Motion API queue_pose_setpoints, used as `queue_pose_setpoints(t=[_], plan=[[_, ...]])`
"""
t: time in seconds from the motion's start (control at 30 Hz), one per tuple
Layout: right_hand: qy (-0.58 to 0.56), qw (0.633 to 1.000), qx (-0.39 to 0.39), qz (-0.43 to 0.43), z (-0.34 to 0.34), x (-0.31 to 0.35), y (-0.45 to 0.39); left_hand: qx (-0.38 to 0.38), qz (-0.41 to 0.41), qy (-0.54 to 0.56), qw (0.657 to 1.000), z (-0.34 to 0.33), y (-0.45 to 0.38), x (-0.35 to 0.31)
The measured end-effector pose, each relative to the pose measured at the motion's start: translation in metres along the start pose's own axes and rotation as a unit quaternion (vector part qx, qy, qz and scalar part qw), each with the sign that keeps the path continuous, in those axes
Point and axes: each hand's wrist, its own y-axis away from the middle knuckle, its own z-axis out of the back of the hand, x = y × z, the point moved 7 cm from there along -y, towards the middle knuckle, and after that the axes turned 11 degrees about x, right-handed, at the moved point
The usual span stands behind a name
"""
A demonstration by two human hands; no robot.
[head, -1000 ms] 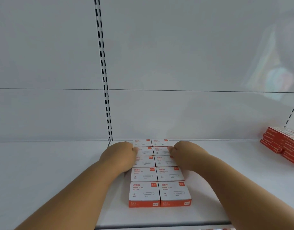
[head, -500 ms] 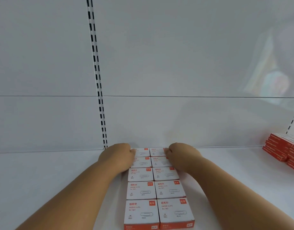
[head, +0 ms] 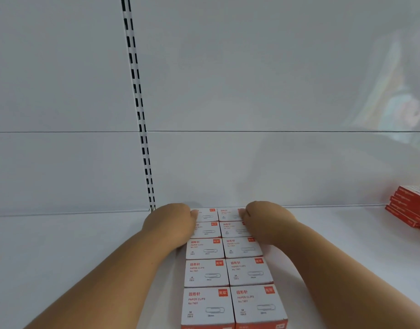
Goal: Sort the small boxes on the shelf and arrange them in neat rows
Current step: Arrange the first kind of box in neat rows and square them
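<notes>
Left hand & right hand hide fingertips + outer sides of rear paper clip boxes. Nearest pair cut off at bottom edge. Red boxes cut off right.

Two bare forearms, no sleeves in view, left hand and right hand seemingly without rings or watch

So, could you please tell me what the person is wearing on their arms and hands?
Nothing that shows: the left hand and right hand are bare, with no gloves, rings or watch, and both forearms are uncovered, with no sleeves in view.
</notes>
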Motion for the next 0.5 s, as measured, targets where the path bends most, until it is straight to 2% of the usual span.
queue_pose_setpoints(t=[0.17,0.27,0.33,0.4,0.5], plan=[[-0.020,1.000,-0.006,-0.008,0.002,-0.003,0.001,-0.005,0.019,0.023,1.000,0.004,0.003,0.003],[-0.051,0.992,-0.112,0.008,0.019,-0.005,0.009,-0.117,0.012,0.036,0.992,0.023,0.013,-0.002],[-0.064,0.979,-0.181,0.070,0.026,0.002,0.017,-0.165,-0.042,0.050,0.984,0.028,0.018,-0.014],[-0.057,0.973,-0.169,0.145,0.020,0.013,0.019,-0.125,-0.100,0.102,0.982,0.019,0.016,-0.024],[-0.073,0.975,-0.107,0.181,0.005,0.020,0.013,-0.051,-0.141,0.181,0.972,0.007,0.012,-0.030]])
